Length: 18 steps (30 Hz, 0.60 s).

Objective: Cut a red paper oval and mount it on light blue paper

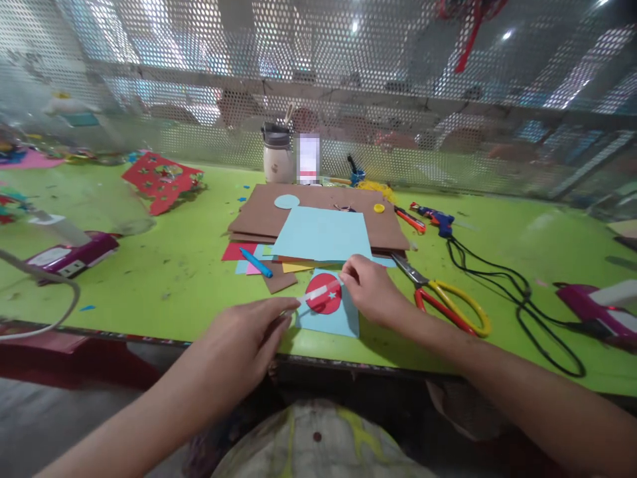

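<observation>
A narrow, translucent whitish strip [317,292] stretches between my two hands; its exact kind is unclear. My left hand [249,335] pinches its left end between thumb and fingers. At the other end, the closed fingers of my right hand [371,287] grip it. Beneath the strip is a red paper circle [323,307] with a small pale star on it. That circle lies on a light blue paper sheet [343,324] near the table's front edge. Just beyond, a larger pale blue sheet [323,234] rests on stacked brown cardboard [243,216].
Yellow-and-red-handled scissors [460,309] lie right of my right hand. Further right are a glue gun [438,218], its looped black cord and a purple power strip [597,305]. A blue marker [256,263] lies on paper scraps. A tumbler [277,159] stands at the back.
</observation>
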Available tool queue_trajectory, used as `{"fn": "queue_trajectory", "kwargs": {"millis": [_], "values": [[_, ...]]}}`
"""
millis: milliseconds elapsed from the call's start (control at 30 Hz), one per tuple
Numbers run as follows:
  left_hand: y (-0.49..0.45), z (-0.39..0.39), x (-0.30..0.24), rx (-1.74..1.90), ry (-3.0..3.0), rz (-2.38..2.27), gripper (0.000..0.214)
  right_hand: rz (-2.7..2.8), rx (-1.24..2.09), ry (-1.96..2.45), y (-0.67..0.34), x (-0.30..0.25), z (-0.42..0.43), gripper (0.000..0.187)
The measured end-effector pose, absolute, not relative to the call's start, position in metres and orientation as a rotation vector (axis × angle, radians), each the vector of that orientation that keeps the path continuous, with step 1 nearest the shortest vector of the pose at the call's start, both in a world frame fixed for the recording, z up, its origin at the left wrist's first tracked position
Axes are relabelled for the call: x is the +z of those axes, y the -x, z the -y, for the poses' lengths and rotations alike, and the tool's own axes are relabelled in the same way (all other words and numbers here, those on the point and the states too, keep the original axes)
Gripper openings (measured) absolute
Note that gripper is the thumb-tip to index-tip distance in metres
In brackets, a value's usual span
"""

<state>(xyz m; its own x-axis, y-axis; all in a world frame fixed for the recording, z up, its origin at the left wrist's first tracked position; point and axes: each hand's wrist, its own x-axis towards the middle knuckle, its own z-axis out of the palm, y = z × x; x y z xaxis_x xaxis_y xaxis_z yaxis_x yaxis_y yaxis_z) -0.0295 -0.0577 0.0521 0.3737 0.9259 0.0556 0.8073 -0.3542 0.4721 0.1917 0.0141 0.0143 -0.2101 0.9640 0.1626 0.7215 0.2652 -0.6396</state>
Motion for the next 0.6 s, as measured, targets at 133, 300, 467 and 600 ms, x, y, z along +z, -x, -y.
{"fn": "queue_trajectory", "kwargs": {"millis": [133,300,467,600], "values": [[0.018,0.04,0.06,0.286,-2.471,-1.438,0.031,2.097,0.438,1.593,-0.189,0.006,-0.022,0.015],[0.015,0.036,0.058,0.249,-2.598,-1.336,0.037,2.175,0.323,1.624,-0.191,0.001,-0.027,0.013],[0.01,0.044,0.056,0.032,-2.712,-1.351,0.038,2.216,0.315,1.589,-0.191,0.001,-0.029,0.012],[-0.004,0.05,0.063,-0.133,-2.831,-1.273,0.032,2.264,0.346,1.533,-0.188,0.0,-0.034,0.012]]}}
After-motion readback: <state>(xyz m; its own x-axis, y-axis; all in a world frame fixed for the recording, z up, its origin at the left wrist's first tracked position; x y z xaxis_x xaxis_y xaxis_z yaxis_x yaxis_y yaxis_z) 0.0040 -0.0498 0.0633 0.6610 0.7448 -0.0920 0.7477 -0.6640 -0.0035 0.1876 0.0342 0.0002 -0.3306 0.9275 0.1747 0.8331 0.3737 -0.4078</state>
